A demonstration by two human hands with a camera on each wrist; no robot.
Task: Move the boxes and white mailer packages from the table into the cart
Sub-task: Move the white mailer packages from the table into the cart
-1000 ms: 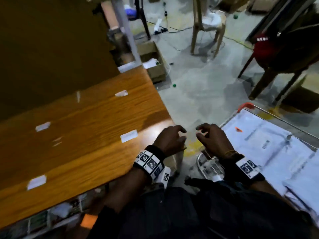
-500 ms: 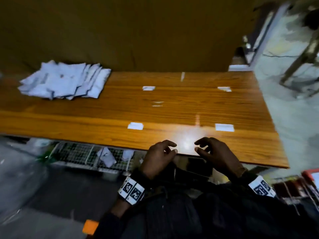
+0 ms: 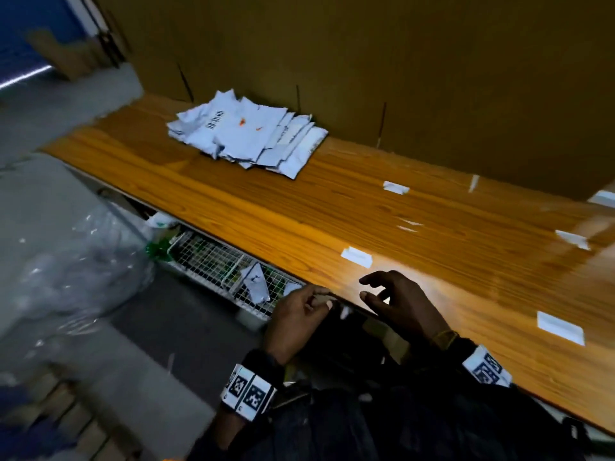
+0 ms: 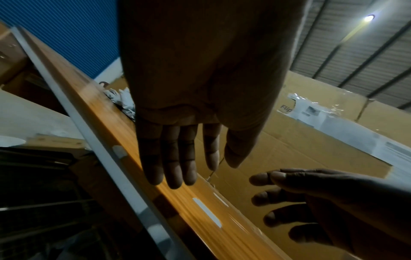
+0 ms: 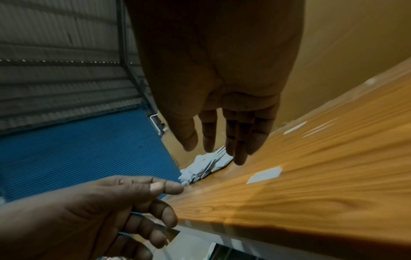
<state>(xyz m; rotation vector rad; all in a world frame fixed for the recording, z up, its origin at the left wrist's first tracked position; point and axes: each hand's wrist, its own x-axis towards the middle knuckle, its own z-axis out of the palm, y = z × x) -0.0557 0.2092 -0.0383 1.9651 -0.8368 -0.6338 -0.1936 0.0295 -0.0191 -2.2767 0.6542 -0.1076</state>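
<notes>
Since half a second earlier my view swung left along the long orange-brown wooden desk, and the pile of crumpled white plastic mailer packages came closer to centre; the pile itself looked undisturbed.

Progress: cart not in view now, so I could not check its load. The pile lay at the desk's far edge toward its left end, against the brown cardboard wall. No boxes seen on the desk. Judged: this pile was what remained.

Pose: my left hand hung just off the near edge, fingers loosely bent, holding nothing. My right hand hovered over the near edge, fingers spread, also empty. Both were well apart from the pile.
</notes>
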